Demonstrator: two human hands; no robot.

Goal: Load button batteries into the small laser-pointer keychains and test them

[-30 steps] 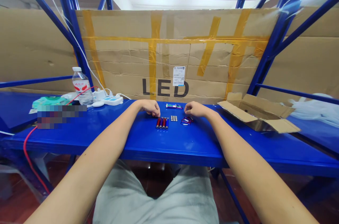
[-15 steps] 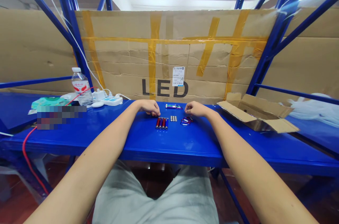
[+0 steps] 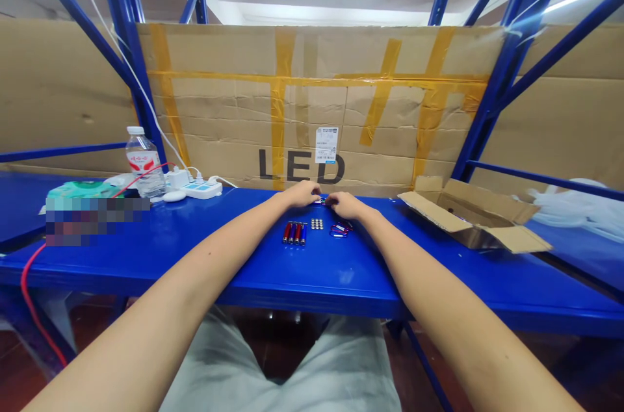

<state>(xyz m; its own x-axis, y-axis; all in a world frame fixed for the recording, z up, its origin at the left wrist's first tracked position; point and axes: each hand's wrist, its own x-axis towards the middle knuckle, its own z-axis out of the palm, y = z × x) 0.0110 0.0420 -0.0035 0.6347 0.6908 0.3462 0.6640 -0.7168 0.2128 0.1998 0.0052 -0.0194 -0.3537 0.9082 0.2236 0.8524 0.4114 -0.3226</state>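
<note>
At the back of the table, my left hand (image 3: 306, 193) and my right hand (image 3: 344, 205) close in from both sides on the slim metallic flashlights (image 3: 320, 201). My fingers cover most of them; how many I grip is hidden. Nearer to me, several red and blue flashlight tubes (image 3: 294, 233) lie side by side in a row. To their right sits a small grid of silver button batteries (image 3: 316, 224). Several red and blue carabiner clips (image 3: 340, 230) lie in a loose pile in front of my right hand.
An open cardboard box (image 3: 468, 220) stands on the right of the blue table (image 3: 341, 275). On the left are a water bottle (image 3: 146, 165), a white power strip (image 3: 205, 188) with cables and a green packet (image 3: 82, 191). A large cardboard sheet (image 3: 234, 119) stands behind.
My left hand has moved right and away from the tube row to the flashlights at the back. My right hand has shifted left, away from the clips, to their other end.
</note>
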